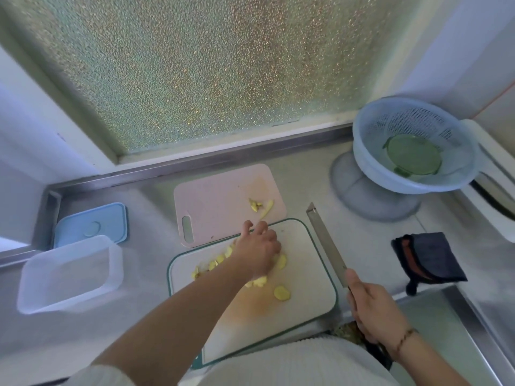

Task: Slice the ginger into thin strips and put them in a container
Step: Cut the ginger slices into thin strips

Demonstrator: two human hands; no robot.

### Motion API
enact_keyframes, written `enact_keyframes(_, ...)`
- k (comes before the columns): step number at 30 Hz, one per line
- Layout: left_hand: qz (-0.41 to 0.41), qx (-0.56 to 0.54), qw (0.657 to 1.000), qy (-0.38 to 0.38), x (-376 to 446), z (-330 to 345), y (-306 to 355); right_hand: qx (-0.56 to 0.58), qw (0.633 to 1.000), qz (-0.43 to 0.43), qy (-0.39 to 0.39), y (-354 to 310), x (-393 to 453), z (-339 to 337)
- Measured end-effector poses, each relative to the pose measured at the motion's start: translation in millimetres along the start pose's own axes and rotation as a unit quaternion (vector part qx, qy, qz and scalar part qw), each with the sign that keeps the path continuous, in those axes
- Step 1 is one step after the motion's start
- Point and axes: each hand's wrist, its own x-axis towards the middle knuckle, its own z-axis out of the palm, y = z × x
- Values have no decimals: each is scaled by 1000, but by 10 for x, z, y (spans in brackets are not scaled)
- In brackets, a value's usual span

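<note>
Yellow ginger slices [282, 293] lie scattered on a white cutting board with a green rim [306, 274]. My left hand [257, 250] rests palm down over the slices in the board's middle, fingers spread, hiding some of them. My right hand [373, 310] grips the handle of a long knife [324, 240], whose blade points away along the board's right edge. A clear plastic container [69, 274] sits to the left with nothing in it, and its blue lid [92, 225] lies behind it.
A pink cutting board [223, 199] with a few ginger scraps [260, 206] lies behind the white one. A blue colander [412, 146] holding a green disc stands at the back right. A dark folded cloth [429, 260] lies right, by the sink's edge [473, 316].
</note>
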Motion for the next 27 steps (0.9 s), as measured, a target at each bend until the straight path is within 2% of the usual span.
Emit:
enact_keyframes(2, 6, -9, 1000, 2, -3, -15, 31, -3, 1000, -8, -5, 10, 7, -19)
enact_keyframes(4, 28, -49, 997, 54, -3, -4, 50, -8, 1000, -12, -6, 27, 19, -36)
enact_keyframes(7, 22, -193, 974, 114, -57, -73, 93, -5, 1000, -5, -12, 57, 55, -69)
enact_keyframes(8, -2, -278, 956, 96, -93, -138, 148, -3, 1000, -2, -15, 64, 69, -78)
enact_keyframes(10, -59, -412, 909, 8, -160, -213, 286, -7, 1000, -3, -17, 82, 103, -86)
enact_keyframes(11, -62, -415, 907, -16, -179, -185, 338, -13, 1000, -7, -17, 89, 123, -86)
enact_keyframes(13, -37, -342, 938, -43, -232, -85, 421, -20, 999, -20, -19, 101, 161, -79)
enact_keyframes(15, 9, -230, 973, 9, -300, 24, 443, -28, 999, -33, -23, 118, 198, -81)
enact_keyframes(17, 29, -141, 987, 75, -396, 181, 430, -26, 999, -36, -23, 136, 228, -94)
enact_keyframes(20, 13, -44, 995, 85, -582, 331, 489, -24, 998, -39, -31, 151, 257, -113)
enact_keyframes(25, -71, -69, 995, -3, -632, 225, 669, -45, 997, -50, -41, 140, 277, -122)
enact_keyframes(27, -129, -174, 976, -26, -597, 116, 725, -39, 997, -52, -48, 142, 287, -140)
